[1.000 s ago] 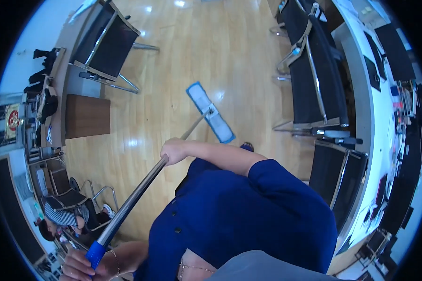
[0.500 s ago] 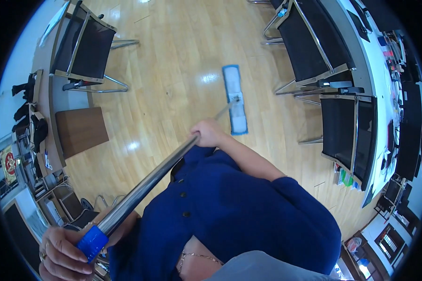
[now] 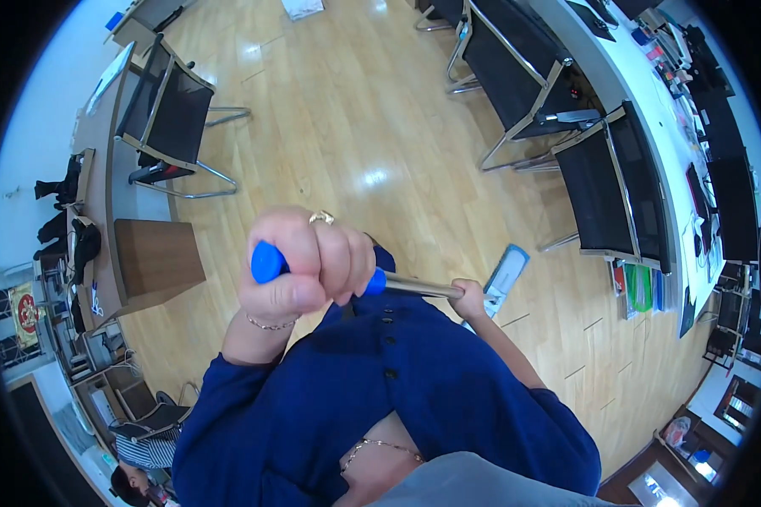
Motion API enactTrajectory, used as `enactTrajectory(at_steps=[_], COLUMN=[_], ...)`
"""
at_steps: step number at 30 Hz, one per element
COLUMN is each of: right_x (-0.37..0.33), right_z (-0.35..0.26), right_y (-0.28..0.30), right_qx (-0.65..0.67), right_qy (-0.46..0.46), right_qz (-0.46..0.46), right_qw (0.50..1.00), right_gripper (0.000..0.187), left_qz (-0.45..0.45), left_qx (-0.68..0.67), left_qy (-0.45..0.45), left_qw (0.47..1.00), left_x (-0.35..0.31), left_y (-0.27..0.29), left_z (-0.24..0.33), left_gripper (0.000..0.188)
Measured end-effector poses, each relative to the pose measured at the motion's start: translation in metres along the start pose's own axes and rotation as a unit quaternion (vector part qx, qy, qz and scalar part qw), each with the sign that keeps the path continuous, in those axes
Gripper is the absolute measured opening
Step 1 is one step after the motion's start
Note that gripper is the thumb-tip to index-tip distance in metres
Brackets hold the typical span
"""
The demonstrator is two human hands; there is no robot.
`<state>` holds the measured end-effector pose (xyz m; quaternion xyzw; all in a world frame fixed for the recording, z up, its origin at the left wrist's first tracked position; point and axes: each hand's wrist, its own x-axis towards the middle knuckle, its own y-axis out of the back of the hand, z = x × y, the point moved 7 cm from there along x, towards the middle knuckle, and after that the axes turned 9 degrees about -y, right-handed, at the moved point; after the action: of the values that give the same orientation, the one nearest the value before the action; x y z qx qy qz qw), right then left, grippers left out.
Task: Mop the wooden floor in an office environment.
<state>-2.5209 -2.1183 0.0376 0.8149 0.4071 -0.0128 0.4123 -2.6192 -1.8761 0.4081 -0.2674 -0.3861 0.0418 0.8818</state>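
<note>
I hold a flat mop with a metal pole (image 3: 418, 288) and a blue grip at its top end. My left hand (image 3: 304, 266), wearing a ring and a thin bracelet, is closed around the blue grip close to the camera. My right hand (image 3: 471, 298) grips the pole lower down. The mop's pale blue flat head (image 3: 506, 272) rests on the wooden floor (image 3: 372, 144) just beyond my right hand. My dark blue buttoned shirt fills the lower middle.
Black mesh chairs (image 3: 604, 190) line a long white desk (image 3: 651, 101) on the right. Another black chair (image 3: 173, 118) and a brown wooden cabinet (image 3: 156, 258) stand at a desk on the left. A person (image 3: 139, 473) sits at the lower left.
My left hand has lifted the blue grip up toward the camera. The mop head has swung to the right across the floor, closer to the chairs on the right.
</note>
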Motion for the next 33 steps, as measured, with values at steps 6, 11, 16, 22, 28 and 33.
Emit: enactTrajectory(at_steps=[6, 11, 16, 22, 28, 33], right_x=[0.031, 0.102, 0.156, 0.099, -0.145, -0.218], right_z=[-0.084, -0.154, -0.161, -0.102, -0.183, -0.164], right_y=[-0.002, -0.007, 0.012, 0.072, 0.260, 0.243], right_qx=[-0.022, 0.008, 0.053, 0.099, 0.557, 0.488], right_qy=[0.157, 0.232, 0.192, 0.104, 0.125, -0.077], right_qz=[0.050, 0.011, 0.119, -0.046, -0.120, -0.071], right_qw=[0.986, 0.973, 0.973, 0.989, 0.812, 0.866], right_gripper=[0.019, 0.015, 0.038, 0.049, 0.078, 0.060], left_qz=[-0.079, -0.169, -0.262, -0.452, -0.315, -0.375], left_qx=[0.075, 0.150, 0.192, 0.219, 0.380, 0.503], left_qy=[-0.018, -0.054, -0.060, -0.040, 0.069, 0.183], left_qw=[0.994, 0.973, 0.944, 0.864, 0.867, 0.757], left_x=[0.029, 0.043, 0.051, 0.004, -0.022, -0.109], left_y=[-0.044, -0.081, -0.103, -0.172, -0.090, 0.007], left_z=[0.070, 0.090, 0.046, -0.053, -0.205, -0.333], left_gripper=[0.031, 0.036, 0.022, 0.022, 0.021, 0.017])
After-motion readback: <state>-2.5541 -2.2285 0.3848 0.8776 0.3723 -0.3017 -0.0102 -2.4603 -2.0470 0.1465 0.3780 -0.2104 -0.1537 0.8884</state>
